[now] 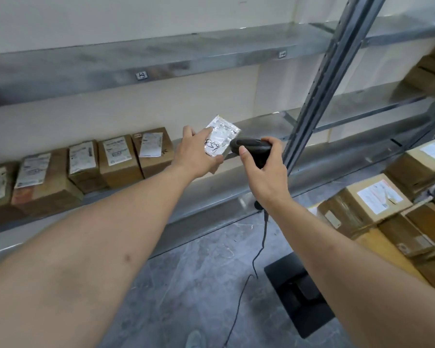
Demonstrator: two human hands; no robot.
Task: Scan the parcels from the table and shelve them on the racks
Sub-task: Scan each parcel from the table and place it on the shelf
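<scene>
My left hand [197, 153] grips a small white parcel [220, 136] w/ fingers, right hand [261, 169] clenched on scanner [251, 146], just right of the parcel.

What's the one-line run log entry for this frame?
phase: scan at rack | left hand: holds small white parcel | right hand: holds scanner aimed at parcel | shelf: row of boxes left of parcel | parcel not yet shelved
</scene>
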